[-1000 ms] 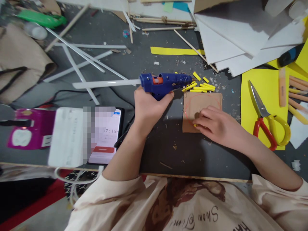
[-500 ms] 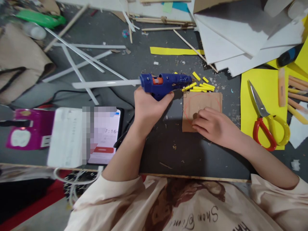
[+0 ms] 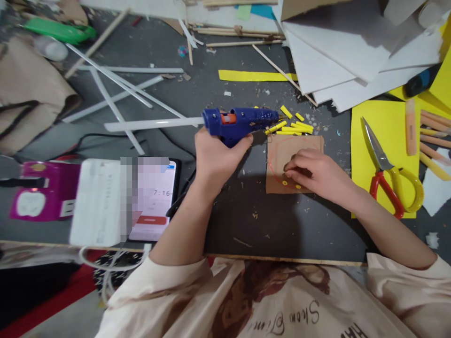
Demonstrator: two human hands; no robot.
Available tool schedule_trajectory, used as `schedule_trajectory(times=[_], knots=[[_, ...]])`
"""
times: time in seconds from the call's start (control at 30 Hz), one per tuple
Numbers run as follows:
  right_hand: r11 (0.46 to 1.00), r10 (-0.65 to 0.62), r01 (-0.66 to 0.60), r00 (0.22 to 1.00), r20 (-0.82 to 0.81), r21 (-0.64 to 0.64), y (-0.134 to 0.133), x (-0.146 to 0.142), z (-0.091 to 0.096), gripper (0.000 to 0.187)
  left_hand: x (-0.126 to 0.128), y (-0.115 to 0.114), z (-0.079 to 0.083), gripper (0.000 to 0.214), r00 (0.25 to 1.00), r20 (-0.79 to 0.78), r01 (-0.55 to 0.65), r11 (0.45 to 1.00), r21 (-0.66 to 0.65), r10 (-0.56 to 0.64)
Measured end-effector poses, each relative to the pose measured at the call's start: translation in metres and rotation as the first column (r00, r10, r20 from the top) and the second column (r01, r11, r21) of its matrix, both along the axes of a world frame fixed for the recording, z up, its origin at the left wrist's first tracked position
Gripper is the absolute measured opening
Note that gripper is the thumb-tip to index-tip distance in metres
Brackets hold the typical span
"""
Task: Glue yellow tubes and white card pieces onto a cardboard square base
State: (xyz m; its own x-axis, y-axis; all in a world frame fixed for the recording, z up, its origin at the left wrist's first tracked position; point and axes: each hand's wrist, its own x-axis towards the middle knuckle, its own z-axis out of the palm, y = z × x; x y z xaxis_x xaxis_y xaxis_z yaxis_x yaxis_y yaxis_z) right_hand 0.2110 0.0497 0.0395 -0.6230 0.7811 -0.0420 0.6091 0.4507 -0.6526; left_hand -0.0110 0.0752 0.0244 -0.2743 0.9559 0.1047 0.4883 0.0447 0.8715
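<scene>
My left hand (image 3: 219,162) is wrapped round the handle of a blue glue gun (image 3: 248,119), whose nozzle points right. A long white glue stick (image 3: 151,124) sticks out of its back end. My right hand (image 3: 313,176) is over a square of brown cardboard (image 3: 276,150) with a red curved line drawn on it. Its fingers are curled, thumb close to the forefinger; whatever they hold, if anything, is hidden. Two small yellow pieces (image 3: 285,182) stand on the cardboard's lower part. Several short yellow tubes (image 3: 296,128) lie by the nozzle.
Scissors (image 3: 385,171) rest on yellow sheets (image 3: 361,188) at the right. White boards (image 3: 338,51) are stacked behind. Loose glue sticks (image 3: 116,89) lie at the left, above a phone (image 3: 155,202) and a white box-like device (image 3: 95,202). A yellow strip (image 3: 253,75) lies farther back.
My right hand has lifted slightly and shifted right, uncovering the two small yellow pieces on the cardboard. My left hand with the glue gun has barely moved.
</scene>
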Motion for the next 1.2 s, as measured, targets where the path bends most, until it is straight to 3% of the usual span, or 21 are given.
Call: schedule_trajectory(times=[0.77, 1.1, 1.2], knots=[[0.996, 0.045, -0.043, 0.999, 0.023, -0.082, 0.004, -0.001, -0.002, 0.023, 0.002, 0.001, 0.0, 0.015, 0.994, -0.112, 0.008, 0.999, -0.036, -0.012], [0.99, -0.016, 0.007, 0.998, -0.067, -0.139, 0.004, 0.002, 0.005, 0.023, -0.001, 0.001, -0.006, 0.021, 1.0, 0.008, -0.007, 1.0, -0.023, 0.007], [0.995, -0.008, -0.001, 0.995, -0.097, -0.095, 0.002, 0.001, 0.01, 0.021, 0.0, 0.0, -0.004, 0.02, 1.0, 0.014, -0.013, 1.0, -0.005, 0.013]])
